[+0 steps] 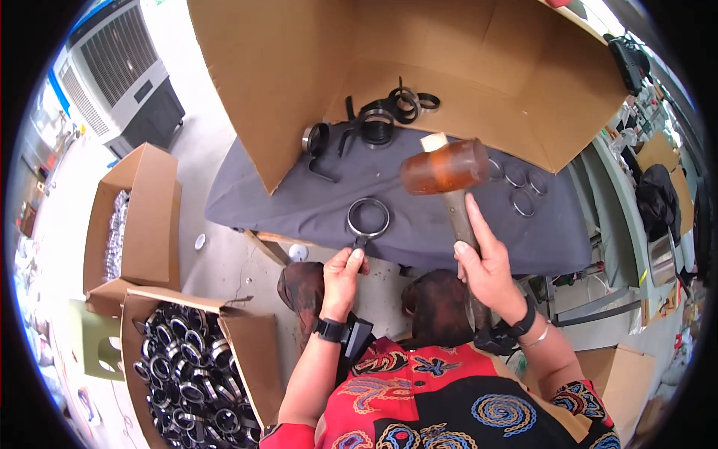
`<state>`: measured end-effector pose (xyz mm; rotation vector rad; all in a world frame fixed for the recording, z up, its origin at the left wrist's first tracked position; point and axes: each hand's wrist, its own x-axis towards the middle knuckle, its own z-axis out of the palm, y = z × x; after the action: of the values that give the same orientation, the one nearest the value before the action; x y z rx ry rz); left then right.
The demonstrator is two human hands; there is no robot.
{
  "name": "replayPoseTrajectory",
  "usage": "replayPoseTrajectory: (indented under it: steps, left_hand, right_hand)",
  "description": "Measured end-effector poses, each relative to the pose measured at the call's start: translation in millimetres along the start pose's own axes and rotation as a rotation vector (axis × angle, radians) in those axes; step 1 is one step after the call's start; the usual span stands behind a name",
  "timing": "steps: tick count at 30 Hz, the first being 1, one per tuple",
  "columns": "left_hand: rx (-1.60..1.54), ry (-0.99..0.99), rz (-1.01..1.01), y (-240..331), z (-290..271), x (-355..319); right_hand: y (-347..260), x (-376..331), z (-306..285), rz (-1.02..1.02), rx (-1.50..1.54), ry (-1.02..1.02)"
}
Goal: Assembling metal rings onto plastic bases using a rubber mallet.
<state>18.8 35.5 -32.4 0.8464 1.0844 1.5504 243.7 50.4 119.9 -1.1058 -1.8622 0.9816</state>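
Note:
My left hand (342,280) pinches the short handle of a black handled ring (361,241) with a shiny metal rim. The ring lies flat at the front edge of the grey cloth-covered table (277,202). Wrapped in my right hand (491,275) is the wooden handle of a mallet (445,169). Its amber-brown cylindrical head is raised over the table, to the right of the ring and apart from it. Several loose thin metal rings (523,215) lie right of the mallet head. Farther back, several black handled rings (378,131) sit in a loose heap.
A big cardboard box (277,90) lies open toward me on the table's far side. At lower left, a carton (250,337) holds many black handled rings; behind it another carton (153,224) holds shiny metal pieces. An air cooler (123,71) stands at far left. Shelving (617,202) lines the right.

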Motion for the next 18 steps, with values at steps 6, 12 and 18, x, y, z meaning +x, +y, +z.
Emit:
replayPoseTrajectory:
  steps: [6,12,18]
  left_hand:
    - [0.088,0.013,-0.068,-12,-7,-7]
    - [0.011,-0.037,0.024,-1,3,0]
    - [0.081,0.012,-0.01,-2,0,0]
  right_hand:
    - [35,-8,19,-0.246,-0.439,-0.223]
    - [-16,16,30,-0.504,-0.548,-0.132]
    - [-36,60,35,-0.388,-0.696,-0.348]
